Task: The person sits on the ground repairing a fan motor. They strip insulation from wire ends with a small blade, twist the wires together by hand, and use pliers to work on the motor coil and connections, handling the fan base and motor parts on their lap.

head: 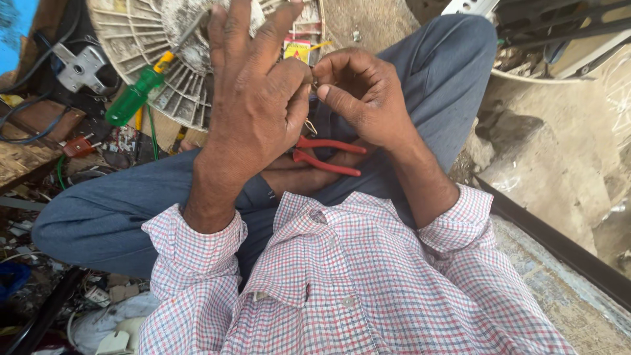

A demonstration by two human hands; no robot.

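Thin metal wire piece (314,84) pinched between both hands above the lap.

Left hand (253,98) grips it with thumb and forefinger, other fingers splayed; right hand (361,95) is curled, fingertips closed on it. Judging by this, keep the pinch short and steady (red-handled pliers (327,155) lie on the lap, green screwdriver (135,97) on the dusty fan grille (131,33)).

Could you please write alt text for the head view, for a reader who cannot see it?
Seated cross-legged, a person pinches a small metal piece between left hand and right hand. Red-handled pliers rest on the lap; a green-handled screwdriver lies on a dusty fan grille.
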